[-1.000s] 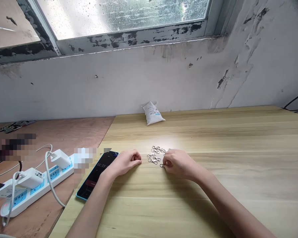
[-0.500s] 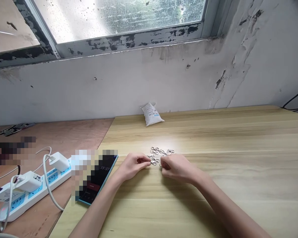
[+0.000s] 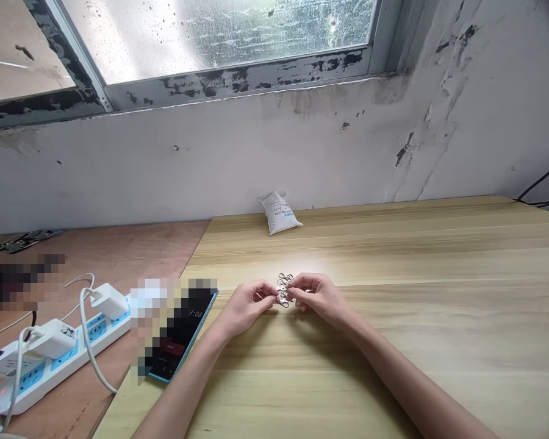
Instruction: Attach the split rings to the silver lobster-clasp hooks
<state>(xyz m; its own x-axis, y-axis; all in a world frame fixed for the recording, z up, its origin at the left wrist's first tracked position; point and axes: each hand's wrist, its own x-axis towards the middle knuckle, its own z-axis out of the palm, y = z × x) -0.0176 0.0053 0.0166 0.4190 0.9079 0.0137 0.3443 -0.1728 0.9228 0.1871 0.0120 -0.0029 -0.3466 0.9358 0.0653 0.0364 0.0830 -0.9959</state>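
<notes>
Several small silvery metal clasps point(image 3: 283, 280), which look like lobster clasps, lie bunched on the wooden table between my hands. My left hand point(image 3: 251, 306) rests on the left of the bunch, thumb and forefinger pinched at the edge of a clasp point(image 3: 283, 302). From the right, my right hand point(image 3: 318, 297) reaches over part of the pile, its thumb and forefinger brought together at the clasps. Its fingers hide the clasps on that side, and what exactly sits in its pinch is too small to make out.
A white printed packet point(image 3: 281, 214) lies near the wall. Left of my left forearm is a phone point(image 3: 183, 341) showing a timer, partly blurred out. Farther left, a white power strip point(image 3: 94, 335) with chargers and cables lies on a reddish-brown board point(image 3: 132, 244).
My right hand has turned from a closed, knuckles-up pose and moved slightly up over the clasps, its thumb now showing. My left hand has barely moved.
</notes>
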